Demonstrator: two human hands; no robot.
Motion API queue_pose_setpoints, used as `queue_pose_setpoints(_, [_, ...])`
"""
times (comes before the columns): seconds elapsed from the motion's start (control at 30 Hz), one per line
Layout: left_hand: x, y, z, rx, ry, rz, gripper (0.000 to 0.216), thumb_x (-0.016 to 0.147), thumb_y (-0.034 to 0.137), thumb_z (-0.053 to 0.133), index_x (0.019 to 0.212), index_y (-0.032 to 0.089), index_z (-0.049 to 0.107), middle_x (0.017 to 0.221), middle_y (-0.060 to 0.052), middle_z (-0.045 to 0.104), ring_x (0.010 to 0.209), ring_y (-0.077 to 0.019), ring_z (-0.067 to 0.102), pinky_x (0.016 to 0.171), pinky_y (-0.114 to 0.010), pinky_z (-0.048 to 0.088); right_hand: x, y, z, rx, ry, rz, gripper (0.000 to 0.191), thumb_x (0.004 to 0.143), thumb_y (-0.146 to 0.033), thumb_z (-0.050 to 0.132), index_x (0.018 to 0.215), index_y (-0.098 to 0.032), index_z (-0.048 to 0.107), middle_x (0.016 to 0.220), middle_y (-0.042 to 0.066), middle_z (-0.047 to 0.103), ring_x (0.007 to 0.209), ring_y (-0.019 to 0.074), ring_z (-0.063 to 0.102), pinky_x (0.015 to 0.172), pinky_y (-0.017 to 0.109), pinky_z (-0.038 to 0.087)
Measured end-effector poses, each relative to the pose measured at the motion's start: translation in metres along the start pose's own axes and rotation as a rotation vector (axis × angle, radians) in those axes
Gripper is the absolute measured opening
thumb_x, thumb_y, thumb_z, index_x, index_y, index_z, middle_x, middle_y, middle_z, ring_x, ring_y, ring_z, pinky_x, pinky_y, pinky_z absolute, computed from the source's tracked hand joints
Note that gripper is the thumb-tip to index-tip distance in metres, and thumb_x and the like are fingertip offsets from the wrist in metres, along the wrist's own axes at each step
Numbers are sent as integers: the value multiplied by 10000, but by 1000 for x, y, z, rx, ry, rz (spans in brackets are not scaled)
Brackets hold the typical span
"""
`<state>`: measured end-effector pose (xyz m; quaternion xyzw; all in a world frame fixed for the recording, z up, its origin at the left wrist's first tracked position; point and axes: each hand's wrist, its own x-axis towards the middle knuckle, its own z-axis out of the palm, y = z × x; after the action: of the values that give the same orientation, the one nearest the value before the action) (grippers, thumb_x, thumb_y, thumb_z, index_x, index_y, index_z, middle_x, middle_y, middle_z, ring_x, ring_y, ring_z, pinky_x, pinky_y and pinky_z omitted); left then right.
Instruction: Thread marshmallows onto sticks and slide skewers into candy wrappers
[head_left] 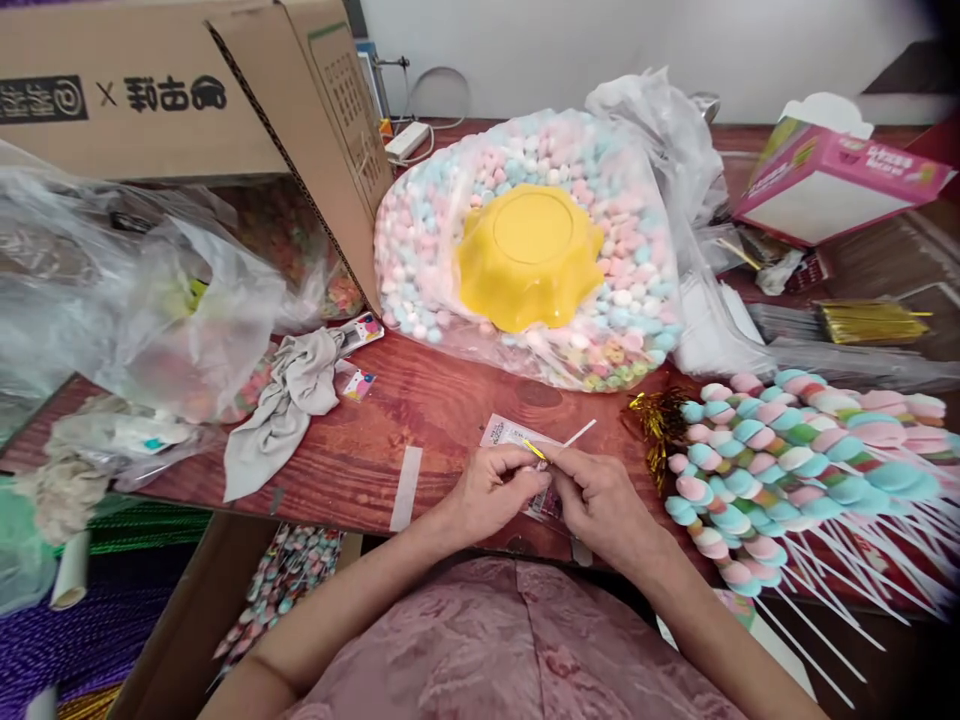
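My left hand (493, 489) and my right hand (598, 496) meet over the front edge of the red wooden table (420, 400). Both are closed in a pinch on a small clear packet (517, 436) holding a thin white stick (578, 435), with a yellow twist tie (534, 450) between the fingertips. To the right lies a fanned pile of pastel marshmallow skewers (780, 460). A bunch of gold twist ties (656, 420) lies beside it.
A big clear bag of pastel marshmallows (637, 270) carries an upturned yellow bowl (529, 255). A cardboard box (225, 90) and crumpled plastic bags (150, 300) crowd the left. A grey cloth (289, 405) lies nearby. A pink box (832, 180) stands at the back right.
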<state>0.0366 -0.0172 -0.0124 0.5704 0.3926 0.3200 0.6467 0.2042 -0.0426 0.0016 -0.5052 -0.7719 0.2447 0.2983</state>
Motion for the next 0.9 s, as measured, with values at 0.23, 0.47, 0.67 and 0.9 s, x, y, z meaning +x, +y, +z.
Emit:
queue_pose_setpoints(0.23, [1,-3,1,165,56,130,317,903,308,530,637,143,579,644,11,503,641,-104,445,638,-230,372,-3,0,6,-192,-58,18,438,877,-83,384,1244,-149,613,1006,113,747,815,209,691,718,315,507])
queue_pose_setpoints(0.47, [-5,-8,1,435,55,248,275,923,234,466,695,159,601,689,-12,544,663,-125,478,648,-239,371,-8,-1,13,-399,-183,74,491,851,-91,388,1310,-106,559,839,114,732,675,207,648,632,303,457])
queue_pose_setpoints(0.67, [-7,-4,0,373,113,248,345,928,268,469,600,165,501,637,5,474,621,-114,422,615,-252,340,-15,-1,6,-71,76,29,436,905,-151,472,1341,-168,495,838,42,698,660,148,622,632,263,475])
queue_pose_setpoints(0.9, [-9,5,7,262,147,252,378,937,321,466,590,171,463,606,15,447,592,-106,406,608,-251,340,-27,-14,22,542,341,312,189,840,-296,674,967,-202,571,783,6,646,667,125,604,604,243,503])
